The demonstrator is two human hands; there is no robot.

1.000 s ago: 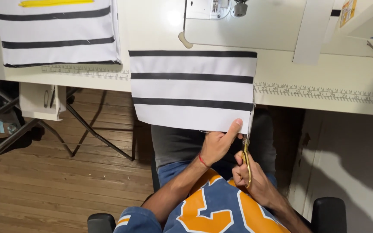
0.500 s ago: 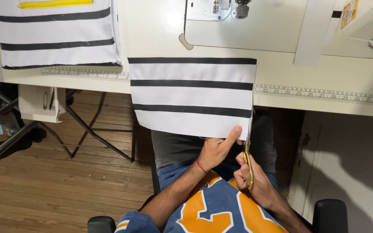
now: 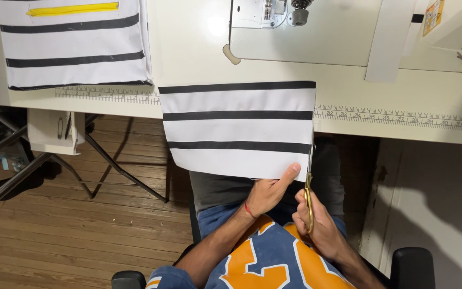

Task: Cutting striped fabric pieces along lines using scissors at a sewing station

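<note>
A white fabric piece with three black stripes (image 3: 236,128) hangs off the front edge of the cream sewing table (image 3: 199,59). My left hand (image 3: 269,191) pinches its lower edge near the right corner, thumb on top. My right hand (image 3: 316,222) grips gold-handled scissors (image 3: 308,187), whose blades point up along the fabric's right edge.
A second striped fabric piece with a yellow zipper (image 3: 73,43) lies at the table's back left. A white sewing machine (image 3: 295,27) stands behind the fabric. A ruler strip (image 3: 397,115) runs along the table's front. Dark metal legs (image 3: 108,160) cross above the wooden floor at left.
The fabric has shifted slightly down and toward me. My left hand slid right along its lower edge. The scissors stay at the right edge.
</note>
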